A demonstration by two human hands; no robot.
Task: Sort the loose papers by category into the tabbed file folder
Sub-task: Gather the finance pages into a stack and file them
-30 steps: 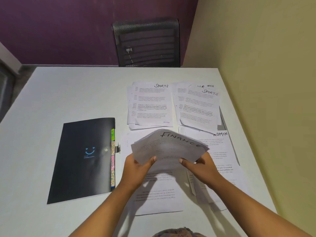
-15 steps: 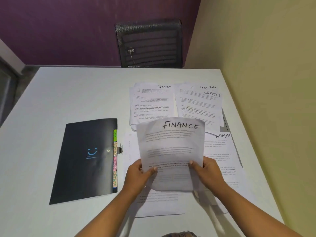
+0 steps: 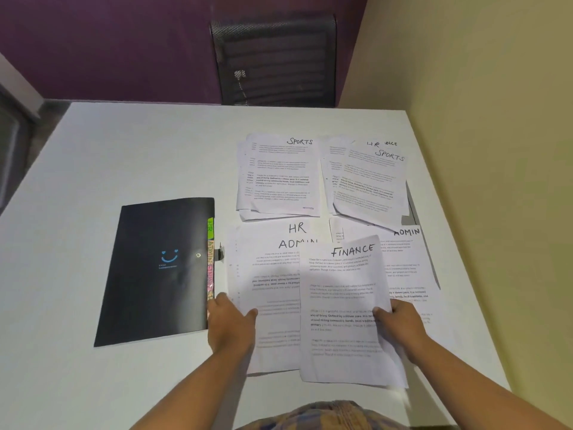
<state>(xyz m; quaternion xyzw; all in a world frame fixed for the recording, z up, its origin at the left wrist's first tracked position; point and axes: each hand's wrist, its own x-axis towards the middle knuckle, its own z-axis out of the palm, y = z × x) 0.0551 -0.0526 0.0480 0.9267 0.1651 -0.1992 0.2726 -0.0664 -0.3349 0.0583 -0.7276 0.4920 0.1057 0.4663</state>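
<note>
Just right of the smooth black rectangular folder [image 3: 155,268], which lies shut on the white table [image 3: 124,156] with coloured tabs [image 3: 210,259] along its edge, we see the left hand [image 3: 231,325] resting on the HR sheet [image 3: 273,274], thumb on top. Whether it pinches the sheet we cannot tell. Further right, the right hand [image 3: 400,324] pinches the thin, slightly curled FINANCE sheet [image 3: 341,290] at its right edge.

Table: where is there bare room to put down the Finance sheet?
Bare table lies left of and beyond the black folder, up to the far edge, and along the near edge below it. The right half is crowded: Sports piles, HR and Admin sheets overlap.
</note>
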